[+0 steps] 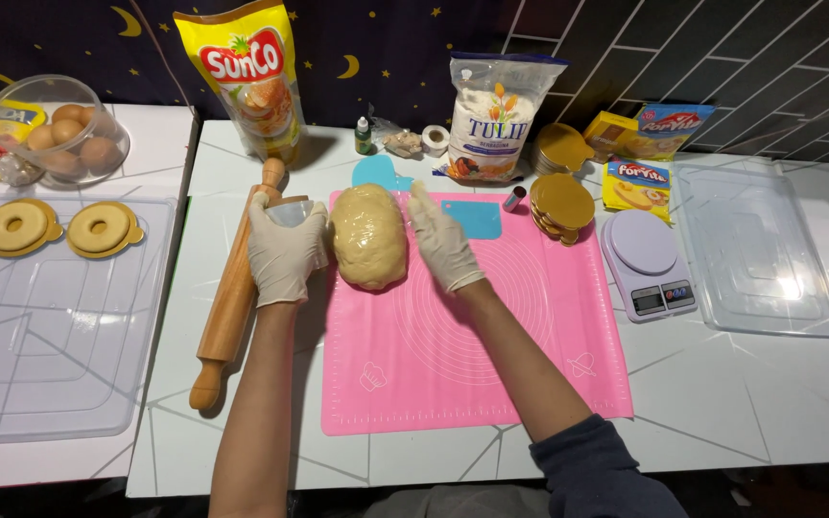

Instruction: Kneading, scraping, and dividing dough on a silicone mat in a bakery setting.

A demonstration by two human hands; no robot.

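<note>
A tan oval lump of dough [367,236] lies at the far left end of a pink silicone mat [472,336]. My right hand [443,242], in a white glove, rests flat with fingers together against the dough's right side. My left hand [283,251], also gloved, is closed around a small clear cup [290,211] just left of the dough. A wooden rolling pin [235,288] lies beside that hand, off the mat.
Behind the mat stand a yellow oil pouch [247,77], a flour bag [497,115], gold round boards [562,203] and blue scrapers [475,218]. A digital scale [647,261] and clear tray [755,249] sit right. Left: clear tray [50,317], two ring pastries [59,228], bowl of eggs [64,134].
</note>
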